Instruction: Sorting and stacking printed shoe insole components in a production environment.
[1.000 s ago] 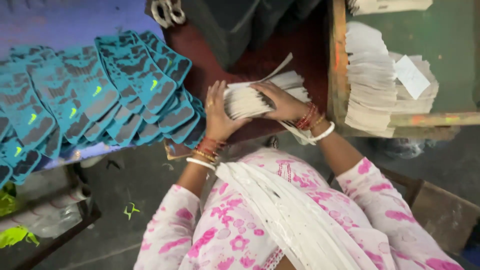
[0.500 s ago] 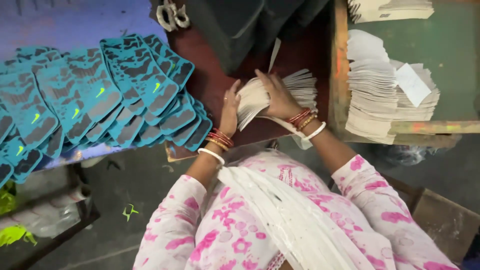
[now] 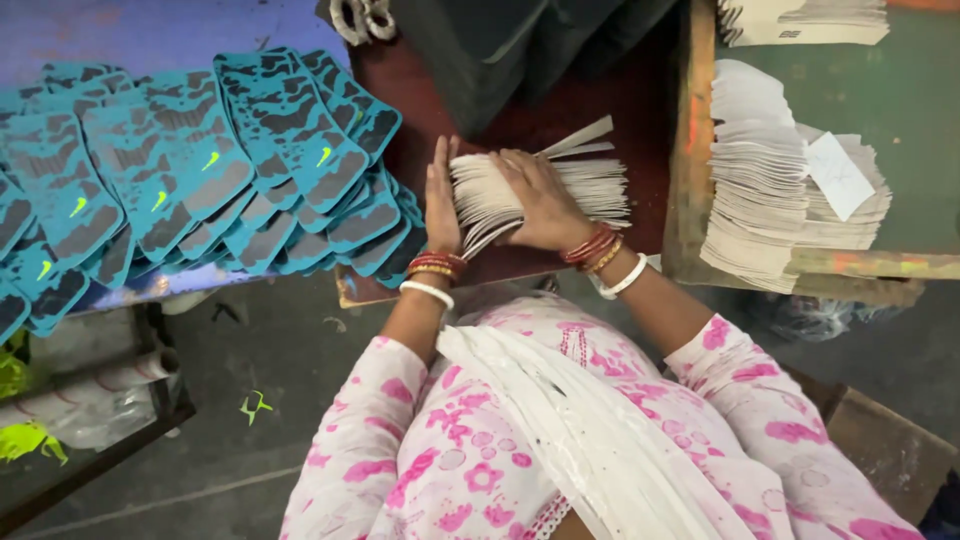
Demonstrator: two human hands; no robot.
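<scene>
Stack of thin white card pieces [image 3: 590, 180], stood on edge on the dark red tabletop [image 3: 600, 110], is clasped between the left hand [image 3: 440, 200], pressed flat, and the right hand [image 3: 540, 200], fingers curled over it. Teal shoe-insole pieces [image 3: 200, 170] are fanned at left; further white stacks [image 3: 770, 190] are laid at right.

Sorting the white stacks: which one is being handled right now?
The fanned white stack on the dark red table, pressed between both hands; the other white stacks lie untouched in the green tray.

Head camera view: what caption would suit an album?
Both hands square a stack of pale cards beside teal cut pieces.
</scene>
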